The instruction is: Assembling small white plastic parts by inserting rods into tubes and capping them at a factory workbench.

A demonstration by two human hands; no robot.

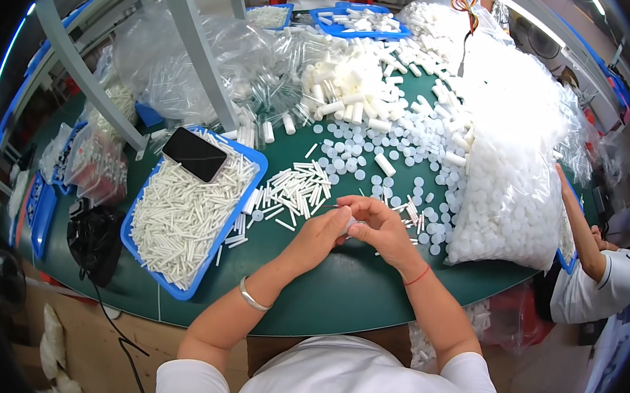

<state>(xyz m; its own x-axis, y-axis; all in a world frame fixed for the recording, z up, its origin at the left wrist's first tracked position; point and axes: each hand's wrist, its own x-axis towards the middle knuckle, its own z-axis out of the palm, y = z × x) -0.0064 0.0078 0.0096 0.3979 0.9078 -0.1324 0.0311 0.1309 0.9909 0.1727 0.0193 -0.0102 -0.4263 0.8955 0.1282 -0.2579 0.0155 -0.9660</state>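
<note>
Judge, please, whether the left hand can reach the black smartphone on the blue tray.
Probably yes: only low white sticks and the blue tray's rim seem to lie between the left hand and the smartphone, though that hand looks occupied.

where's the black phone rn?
Head view, left of centre: the phone lies on the white sticks in the blue tray, at its far end.

Bare tabletop (340,300) runs along the near edge; a blue tray (254,169) blocks the left, a full bag (504,210) the right, white sticks (301,188) and discs (360,175) ahead.
</note>
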